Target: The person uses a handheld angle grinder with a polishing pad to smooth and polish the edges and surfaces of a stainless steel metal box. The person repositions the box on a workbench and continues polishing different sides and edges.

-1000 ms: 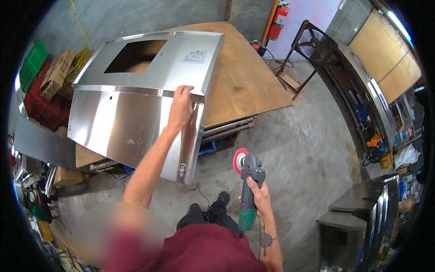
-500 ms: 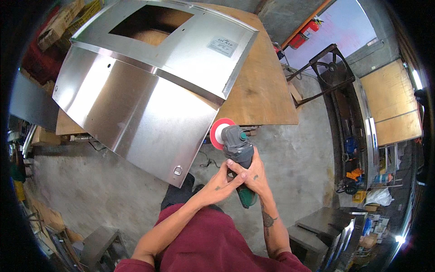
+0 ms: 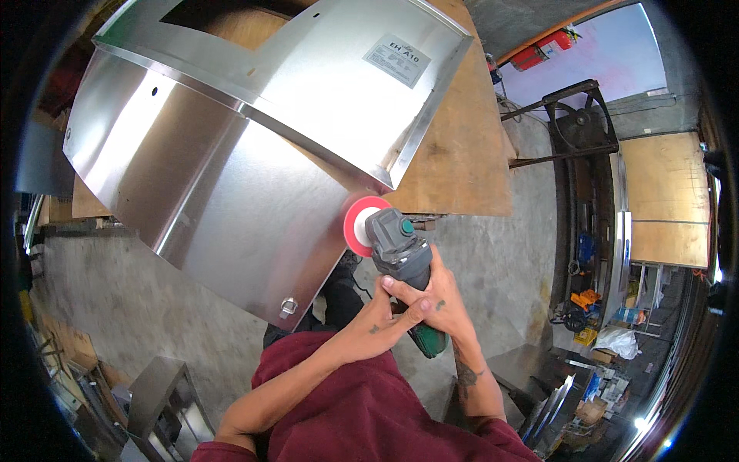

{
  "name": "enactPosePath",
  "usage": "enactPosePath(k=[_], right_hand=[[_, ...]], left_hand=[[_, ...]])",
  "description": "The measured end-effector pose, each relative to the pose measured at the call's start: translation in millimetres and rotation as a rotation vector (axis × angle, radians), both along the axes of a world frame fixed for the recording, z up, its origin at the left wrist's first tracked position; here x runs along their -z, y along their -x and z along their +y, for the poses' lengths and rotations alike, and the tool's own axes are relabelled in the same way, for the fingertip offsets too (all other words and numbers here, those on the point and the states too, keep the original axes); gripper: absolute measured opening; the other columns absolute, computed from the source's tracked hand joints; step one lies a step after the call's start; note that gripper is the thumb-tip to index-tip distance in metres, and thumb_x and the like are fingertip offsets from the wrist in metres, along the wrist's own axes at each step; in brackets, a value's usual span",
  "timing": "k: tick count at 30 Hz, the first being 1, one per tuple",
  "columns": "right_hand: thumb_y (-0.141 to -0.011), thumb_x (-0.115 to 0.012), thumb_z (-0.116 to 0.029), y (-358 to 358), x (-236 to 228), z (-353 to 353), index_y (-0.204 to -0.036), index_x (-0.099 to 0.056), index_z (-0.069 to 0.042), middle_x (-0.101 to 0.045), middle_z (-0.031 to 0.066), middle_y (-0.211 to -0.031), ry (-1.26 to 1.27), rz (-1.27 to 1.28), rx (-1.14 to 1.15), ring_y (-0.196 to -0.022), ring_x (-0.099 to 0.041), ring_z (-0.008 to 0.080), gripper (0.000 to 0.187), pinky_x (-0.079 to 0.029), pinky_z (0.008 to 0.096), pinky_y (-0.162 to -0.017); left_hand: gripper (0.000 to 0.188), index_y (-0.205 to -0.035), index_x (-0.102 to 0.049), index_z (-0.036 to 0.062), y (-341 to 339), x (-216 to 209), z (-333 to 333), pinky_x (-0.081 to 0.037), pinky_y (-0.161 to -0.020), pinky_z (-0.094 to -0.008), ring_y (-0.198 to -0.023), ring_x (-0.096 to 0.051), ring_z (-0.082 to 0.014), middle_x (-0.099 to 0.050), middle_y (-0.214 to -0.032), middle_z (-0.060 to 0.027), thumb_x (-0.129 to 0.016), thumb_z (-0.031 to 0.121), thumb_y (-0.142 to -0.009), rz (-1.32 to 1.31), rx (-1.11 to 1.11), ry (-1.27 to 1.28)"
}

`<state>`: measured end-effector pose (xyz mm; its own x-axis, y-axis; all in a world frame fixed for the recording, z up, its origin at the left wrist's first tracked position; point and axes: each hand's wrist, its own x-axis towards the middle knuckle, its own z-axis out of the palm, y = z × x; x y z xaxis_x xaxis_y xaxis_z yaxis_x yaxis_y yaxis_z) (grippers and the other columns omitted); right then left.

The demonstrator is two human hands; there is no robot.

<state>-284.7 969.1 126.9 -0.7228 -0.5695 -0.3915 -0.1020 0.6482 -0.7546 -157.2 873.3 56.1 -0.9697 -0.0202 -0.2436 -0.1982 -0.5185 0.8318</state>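
Both of my hands are wrapped round an angle grinder (image 3: 400, 248) with a dark grey head and a green rear end. My left hand (image 3: 387, 314) closes on its body from the left. From the other side my right hand (image 3: 440, 296) grips it, the thumbs close together on top. The red and white disc (image 3: 356, 225) reaches the right edge of a curved stainless steel sheet-metal panel (image 3: 223, 192); whether it touches the metal I cannot tell. Near the panel's lower corner is a small metal ring fitting (image 3: 289, 306).
A wooden tabletop (image 3: 454, 154) supports the panel, whose upper part has a rectangular cutout and a label (image 3: 397, 61). A black metal frame (image 3: 579, 119) stands to the right, below a red fire extinguisher (image 3: 539, 54). Metal pieces (image 3: 158, 393) lie at lower left.
The grinder and both hands have shifted slightly left relative to the panel, bringing the disc over its right edge. My view has moved closer to the panel. Both hands keep their hold.
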Motion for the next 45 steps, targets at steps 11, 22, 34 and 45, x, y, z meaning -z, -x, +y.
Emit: enactPosePath(k=[11, 22, 34, 45], right_hand=[[-0.088, -0.093, -0.050, 18.7, -4.7, -3.6, -0.136, -0.059, 0.006, -0.081, 0.0273, -0.112, -0.039, -0.056, -0.057, -0.109, -0.081, 0.0424, 0.081, -0.060, 0.0479, -0.098], [-0.086, -0.093, -0.052, 22.6, -3.6, -4.3, -0.132, -0.060, 0.004, -0.081, 0.0271, -0.108, -0.089, -0.031, -0.054, -0.104, -0.082, 0.0401, 0.079, -0.061, 0.0471, -0.095], [-0.085, -0.094, -0.051, 24.1, -5.7, -3.3, -0.136, -0.061, 0.003, -0.082, 0.0262, -0.110, -0.086, -0.037, -0.054, -0.107, -0.082, 0.0404, 0.081, -0.061, 0.0472, -0.097], [-0.079, -0.095, -0.057, 23.7, -14.5, 0.0, -0.137, -0.061, 0.002, -0.080, 0.0280, -0.116, -0.146, -0.048, -0.008, -0.109, -0.080, 0.0425, 0.089, -0.060, 0.0503, -0.098]], left_hand=[[0.093, -0.155, -0.028, -0.0136, 13.4, 4.1, 1.7, -0.055, -0.107, -0.0419, -0.132, -0.060, -0.0292, -0.051, -0.143, -0.0271, -0.064, 0.060, -0.112, 0.023, 0.000, 0.022], [0.091, -0.156, -0.027, -0.0137, 15.8, 8.2, 5.4, -0.054, -0.107, -0.0419, -0.132, -0.059, -0.0297, -0.048, -0.146, -0.0272, -0.066, 0.056, -0.113, 0.025, -0.023, 0.008], [0.093, -0.161, -0.025, -0.0121, 17.4, 9.9, 7.3, -0.046, -0.120, -0.0476, -0.144, -0.051, -0.0372, -0.044, -0.153, -0.0308, -0.064, 0.057, -0.113, 0.030, 0.007, 0.008], [0.101, -0.166, -0.011, -0.0118, 18.6, -5.5, 7.5, -0.044, -0.123, -0.0475, -0.152, -0.046, -0.0407, -0.036, -0.161, -0.0337, -0.066, 0.054, -0.113, 0.055, -0.009, -0.020]])
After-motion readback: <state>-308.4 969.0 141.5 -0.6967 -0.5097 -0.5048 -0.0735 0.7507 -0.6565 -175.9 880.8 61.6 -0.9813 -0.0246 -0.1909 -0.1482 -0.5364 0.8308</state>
